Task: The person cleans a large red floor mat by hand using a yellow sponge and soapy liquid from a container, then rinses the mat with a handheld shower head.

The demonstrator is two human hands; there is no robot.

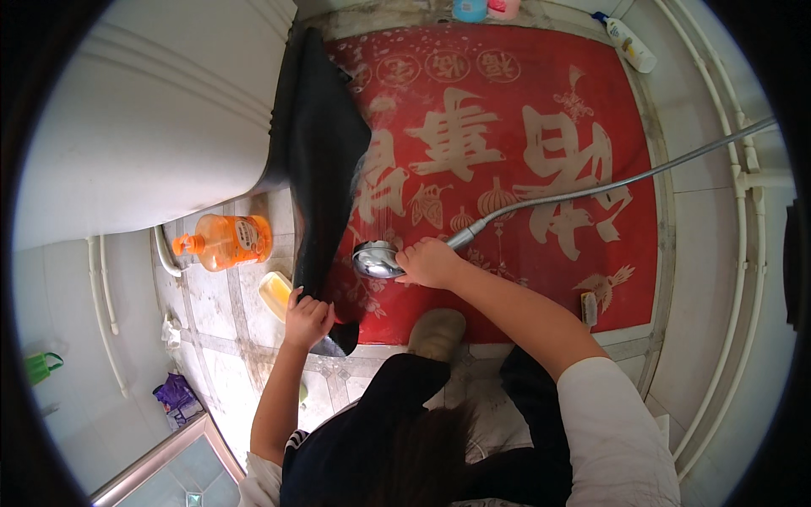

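Observation:
A red floor mat (507, 296) with pale printed characters and flowers lies before me. Its left side is folded over, so the black underside (321, 144) shows. My left hand (311, 321) is closed on the near end of that folded edge. In my right hand (429, 262) is a chrome shower head (377, 259), gripped near its neck and held low over the mat. From it a grey metal hose (574, 193) runs off to the right. A faint spray appears beyond the head, along the fold. My shoe (438, 331) rests at the mat's near edge.
A large white appliance or tub (169, 118) stands at left. Near the fold are an orange bottle (232, 242) and a yellow-and-white dish-like thing (275, 294). A small brush (589, 309) sits on the mat's right. A white bottle (630, 44) lies far right, beside wall pipes (740, 220).

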